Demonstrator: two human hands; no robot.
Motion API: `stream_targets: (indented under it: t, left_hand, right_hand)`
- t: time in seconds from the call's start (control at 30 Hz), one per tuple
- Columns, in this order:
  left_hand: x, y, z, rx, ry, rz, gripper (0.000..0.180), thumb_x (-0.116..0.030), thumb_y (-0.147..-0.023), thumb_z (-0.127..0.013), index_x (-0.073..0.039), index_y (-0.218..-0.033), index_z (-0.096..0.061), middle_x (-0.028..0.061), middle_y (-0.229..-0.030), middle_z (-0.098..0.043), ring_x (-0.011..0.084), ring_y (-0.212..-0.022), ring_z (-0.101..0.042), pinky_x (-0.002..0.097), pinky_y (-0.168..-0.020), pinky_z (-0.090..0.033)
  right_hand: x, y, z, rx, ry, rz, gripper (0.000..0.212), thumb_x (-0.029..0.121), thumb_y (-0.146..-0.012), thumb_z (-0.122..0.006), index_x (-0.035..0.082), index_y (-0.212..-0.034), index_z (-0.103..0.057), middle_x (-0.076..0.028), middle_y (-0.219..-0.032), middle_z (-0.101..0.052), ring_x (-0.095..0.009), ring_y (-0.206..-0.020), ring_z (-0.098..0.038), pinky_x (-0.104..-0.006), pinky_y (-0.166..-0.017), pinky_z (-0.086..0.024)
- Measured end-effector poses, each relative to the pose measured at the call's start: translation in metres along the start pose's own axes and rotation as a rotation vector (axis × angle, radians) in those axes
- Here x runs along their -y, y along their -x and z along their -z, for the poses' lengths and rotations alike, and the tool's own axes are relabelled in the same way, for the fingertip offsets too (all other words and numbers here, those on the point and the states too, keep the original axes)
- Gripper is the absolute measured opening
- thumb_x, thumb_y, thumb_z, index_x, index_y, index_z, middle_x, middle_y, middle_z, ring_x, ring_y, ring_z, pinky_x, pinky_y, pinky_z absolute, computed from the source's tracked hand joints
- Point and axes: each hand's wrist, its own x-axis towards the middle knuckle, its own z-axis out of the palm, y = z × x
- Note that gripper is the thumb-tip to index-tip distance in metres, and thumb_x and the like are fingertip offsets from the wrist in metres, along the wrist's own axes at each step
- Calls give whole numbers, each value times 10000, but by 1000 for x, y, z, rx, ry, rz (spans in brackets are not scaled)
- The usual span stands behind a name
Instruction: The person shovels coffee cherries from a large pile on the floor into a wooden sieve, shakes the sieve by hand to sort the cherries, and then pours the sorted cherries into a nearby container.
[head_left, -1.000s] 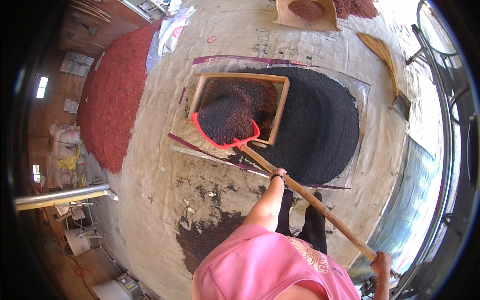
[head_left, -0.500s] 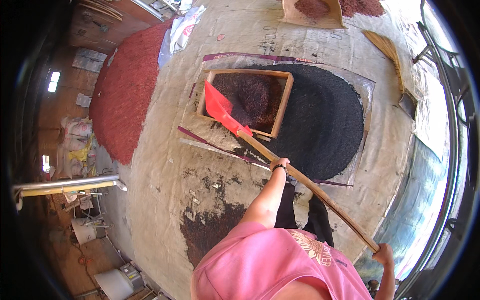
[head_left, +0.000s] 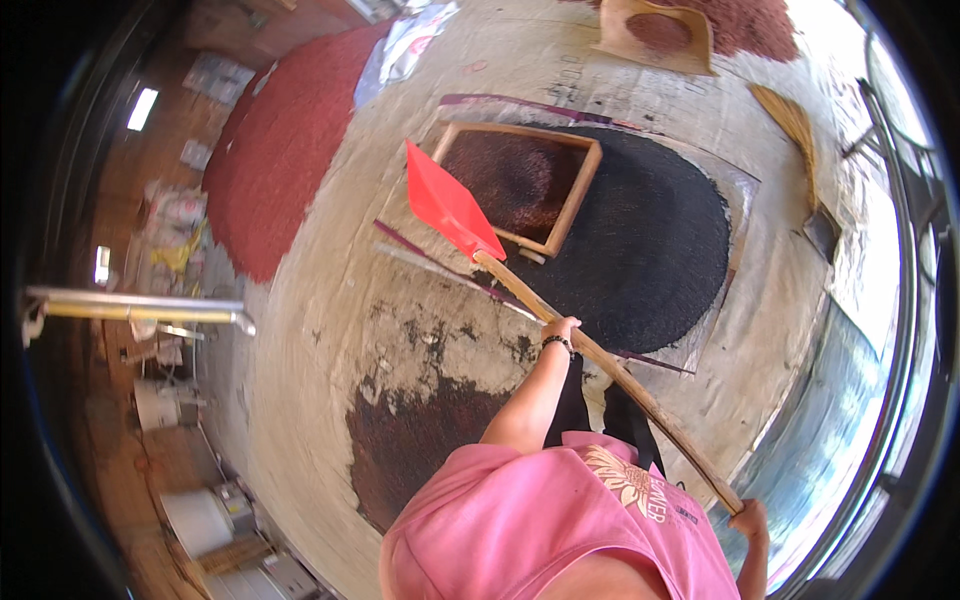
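In the head view, the left hand [head_left: 562, 328], a dark beaded bracelet [head_left: 557, 346] circling its wrist, is wrapping its fingers around the middle of a long, pale-brown wooden handle [head_left: 640, 397]. The right hand [head_left: 748, 517] is closing around the handle's near right end. At the far left end, a tilted red shovel blade [head_left: 450, 205] is overlapping the near left corner of a rectangular, light-wood frame [head_left: 574, 200]; whether the two are touching, I cannot tell.

Dark reddish-brown grains [head_left: 520, 180] are lying inside the frame. To its right, a broad, rounded heap of black grains [head_left: 650, 240] is spreading up to the frame's side. On the near left, a patch of dark brown grains [head_left: 415, 450] is covering part of a beige ground sheet [head_left: 300, 330].

On the far left, a large brick-red heap of grains [head_left: 280, 160] is lying beside a crumpled white sack [head_left: 412, 48]. On the far right, a tan, scoop-shaped tray [head_left: 690, 58] is holding reddish grains, and a yellow straw broom [head_left: 788, 115] is lying near a grey dustpan [head_left: 822, 235].
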Motion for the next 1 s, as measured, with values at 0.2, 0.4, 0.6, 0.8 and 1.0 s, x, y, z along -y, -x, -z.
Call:
stream_targets:
  t: [0.2, 0.4, 0.6, 0.8, 1.0]
  left_hand:
    - [54, -1, 17, -39, 222, 68, 417, -75, -543, -648, -8, -923, -491, 154, -882, -516, 280, -768, -536, 457, -529, -467]
    - [90, 8, 44, -193, 585, 224, 331, -99, -560, -648, 55, -835, -548, 190, -870, -567, 310, -698, -558, 418, -674, -442]
    - [137, -45, 128, 40, 1067, 435, 150, -132, -696, -559, -6, -755, -504, 145, -788, -546, 296, -690, -540, 445, -552, -413]
    - [133, -86, 199, -161, 1410, 437, 114, -89, -770, -468, -20, -855, -435, 138, -742, -506, 285, -619, -504, 427, -580, -463]
    - [118, -100, 311, -211, 1459, 515, 116, -141, -774, -485, -29, -746, -477, 125, -722, -526, 274, -689, -506, 466, -637, -445]
  right_hand:
    - [-3, -4, 29, -407, 251, 109, 75, 39, -549, -527, 26, -622, -536, -189, -636, -557, -390, -654, -538, -450, -598, -426]
    - [35, -42, 120, -689, 549, 284, 68, -18, -568, -509, -1, -594, -449, -187, -554, -487, -388, -606, -495, -472, -559, -365]
    - [180, -78, 201, -841, 773, 661, 99, -10, -589, -526, 26, -625, -441, -132, -600, -483, -306, -632, -505, -398, -604, -387]
    - [382, -106, 215, -866, 987, 974, 204, 12, -504, -574, 63, -609, -407, -98, -603, -447, -282, -627, -470, -380, -622, -362]
    - [589, -84, 179, -772, 1075, 1193, 284, 3, -469, -617, 69, -694, -456, -75, -632, -475, -246, -656, -482, -344, -634, -361]
